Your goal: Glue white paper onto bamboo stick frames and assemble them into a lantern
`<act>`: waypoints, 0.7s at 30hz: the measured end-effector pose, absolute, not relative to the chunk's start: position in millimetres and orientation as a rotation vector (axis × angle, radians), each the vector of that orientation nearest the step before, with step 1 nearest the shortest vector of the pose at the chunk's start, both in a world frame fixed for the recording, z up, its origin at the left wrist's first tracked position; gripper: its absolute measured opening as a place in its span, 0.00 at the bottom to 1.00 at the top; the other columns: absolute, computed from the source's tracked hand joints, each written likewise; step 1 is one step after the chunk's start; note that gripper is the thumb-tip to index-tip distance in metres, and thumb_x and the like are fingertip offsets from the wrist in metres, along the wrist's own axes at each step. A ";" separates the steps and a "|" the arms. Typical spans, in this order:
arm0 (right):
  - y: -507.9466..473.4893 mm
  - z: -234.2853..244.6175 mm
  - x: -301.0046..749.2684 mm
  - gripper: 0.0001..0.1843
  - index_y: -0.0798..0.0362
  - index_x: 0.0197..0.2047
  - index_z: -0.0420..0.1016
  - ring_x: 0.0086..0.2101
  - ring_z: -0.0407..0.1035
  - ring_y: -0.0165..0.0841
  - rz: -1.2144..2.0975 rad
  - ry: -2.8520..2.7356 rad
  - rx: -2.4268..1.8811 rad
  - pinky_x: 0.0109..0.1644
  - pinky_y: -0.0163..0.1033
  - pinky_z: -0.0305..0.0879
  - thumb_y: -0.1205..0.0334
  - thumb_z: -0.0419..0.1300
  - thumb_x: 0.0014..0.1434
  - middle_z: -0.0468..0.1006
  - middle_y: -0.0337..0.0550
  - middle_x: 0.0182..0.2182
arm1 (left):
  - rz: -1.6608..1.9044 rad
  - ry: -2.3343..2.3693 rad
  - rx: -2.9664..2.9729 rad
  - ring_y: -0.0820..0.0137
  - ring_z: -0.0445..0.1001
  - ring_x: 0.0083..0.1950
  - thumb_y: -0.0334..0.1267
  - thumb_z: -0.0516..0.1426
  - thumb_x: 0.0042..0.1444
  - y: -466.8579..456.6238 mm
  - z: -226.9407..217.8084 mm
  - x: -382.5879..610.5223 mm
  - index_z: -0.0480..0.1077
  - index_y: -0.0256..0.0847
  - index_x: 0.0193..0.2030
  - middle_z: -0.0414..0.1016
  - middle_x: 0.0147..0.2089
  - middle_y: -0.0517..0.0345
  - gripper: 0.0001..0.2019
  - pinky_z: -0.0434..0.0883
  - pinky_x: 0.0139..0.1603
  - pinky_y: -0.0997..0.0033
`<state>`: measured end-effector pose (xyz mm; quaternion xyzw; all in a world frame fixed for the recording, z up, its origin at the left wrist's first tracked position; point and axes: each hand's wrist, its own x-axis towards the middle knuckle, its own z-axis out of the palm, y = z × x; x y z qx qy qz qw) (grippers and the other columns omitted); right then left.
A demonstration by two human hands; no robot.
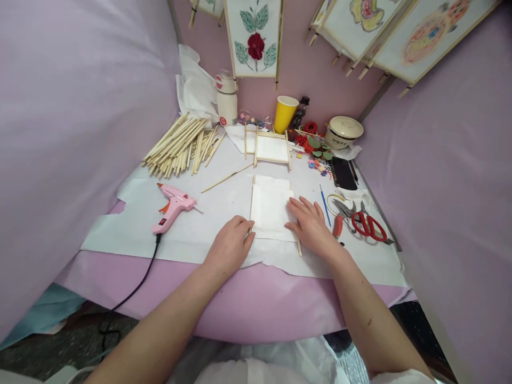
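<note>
Left of my left grip (229, 246) lies a pink hot glue gun (173, 209), with a pile of wooden sticks (180, 146) beyond it. That grip has its fingers pressed together against the left stick of the white paper panel (270, 208), which lies flat on the tabletop (120, 237) between my hands. My right grip (312, 226) is spread, fingertips (294, 209) on the panel's right edge, with a blue paintbrush (325, 205) and red-handled scissors (368, 226) just to its right.

The hanging painted panels (434, 34) are cut off by the top edge. The left hand (229, 246) hides the lower corner of the paper-covered stick frame (270, 208), while the label on the dark bottle (300, 109) and the bits in the clear bag (252, 120) are too small to tell.
</note>
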<state>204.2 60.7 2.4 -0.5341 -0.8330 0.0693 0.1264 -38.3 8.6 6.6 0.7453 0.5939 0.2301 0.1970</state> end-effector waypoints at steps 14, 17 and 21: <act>14.1 19.0 165.7 0.22 0.46 0.63 0.64 0.61 0.60 0.43 0.313 -2.213 -1.187 0.63 0.55 0.60 0.54 0.53 0.68 0.70 0.48 0.58 | 0.771 2.572 1.838 0.45 0.64 0.57 0.41 0.57 0.59 -12.7 34.2 -123.6 0.66 0.37 0.57 0.67 0.55 0.40 0.20 0.67 0.53 0.43; 7.3 14.1 163.4 0.21 0.47 0.62 0.65 0.60 0.61 0.42 0.405 -2.234 -1.199 0.63 0.54 0.62 0.54 0.53 0.68 0.71 0.48 0.58 | 0.613 2.624 1.733 0.47 0.66 0.54 0.41 0.57 0.58 -15.3 25.8 -157.7 0.67 0.30 0.56 0.69 0.52 0.38 0.22 0.67 0.54 0.46; -1.2 12.6 158.7 0.20 0.48 0.61 0.66 0.60 0.61 0.42 0.497 -2.232 -1.197 0.63 0.55 0.62 0.55 0.54 0.68 0.71 0.48 0.58 | 0.581 2.526 1.734 0.52 0.70 0.49 0.39 0.55 0.60 -14.2 16.0 -174.4 0.71 0.32 0.47 0.72 0.44 0.42 0.14 0.68 0.53 0.51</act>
